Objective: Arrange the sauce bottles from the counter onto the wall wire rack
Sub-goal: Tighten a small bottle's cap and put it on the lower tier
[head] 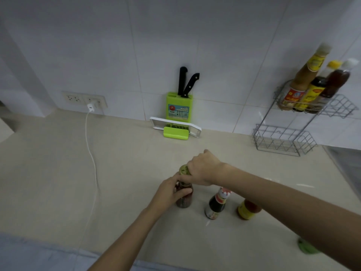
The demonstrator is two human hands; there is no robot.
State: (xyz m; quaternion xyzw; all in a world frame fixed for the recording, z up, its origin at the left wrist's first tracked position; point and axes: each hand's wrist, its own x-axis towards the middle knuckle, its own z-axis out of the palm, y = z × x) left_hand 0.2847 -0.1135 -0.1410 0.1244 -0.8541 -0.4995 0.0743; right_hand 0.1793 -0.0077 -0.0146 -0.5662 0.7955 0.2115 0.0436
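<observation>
A small dark-red sauce bottle (184, 201) with a green cap (184, 169) stands on the beige counter (127, 163). My left hand (170, 192) grips its neck and body. My right hand (203, 169) is closed over the cap from the right. To its right stand a dark sauce bottle (215, 205) with a red-and-white cap and a short jar-like bottle (248, 210) with a yellow label. The wire rack (289, 122) hangs on the wall at right. Its upper basket holds three bottles (310, 89); its lower basket (283, 139) holds nothing.
A green knife block (178, 108) with two black-handled knives stands against the tiled wall, a white-and-green slicer (175, 128) in front of it. A white charger (90, 107) sits in a wall socket, its cable trailing down the counter. A green object (306, 251) lies at the counter's lower right.
</observation>
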